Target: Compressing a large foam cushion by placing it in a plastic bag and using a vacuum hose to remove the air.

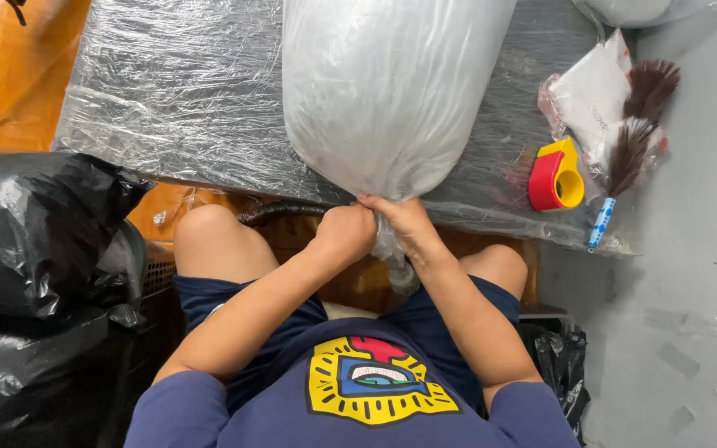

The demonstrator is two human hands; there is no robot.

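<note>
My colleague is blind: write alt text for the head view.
Both hands, left hand and right hand, grip the neck of a large stuffed clear plastic bag on a film-wrapped table. A red-and-yellow tape dispenser lies right.

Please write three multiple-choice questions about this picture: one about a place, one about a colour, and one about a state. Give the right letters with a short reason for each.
1. Where does the tape dispenser lie?
A. to the right of the big clear bag
B. on the black bags
C. on the person's knee

2. What colours is the tape dispenser?
A. blue and white
B. red and yellow
C. green

3. How is the neck of the big clear bag held?
A. it hangs free
B. one hand pinches it
C. both hands close on it

Answers:
1 A, it rests on the plastic-wrapped surface right of the bag.
2 B, its body is red with a yellow part.
3 C, the left hand and the right hand take a tight grip on the gathered neck.
</note>
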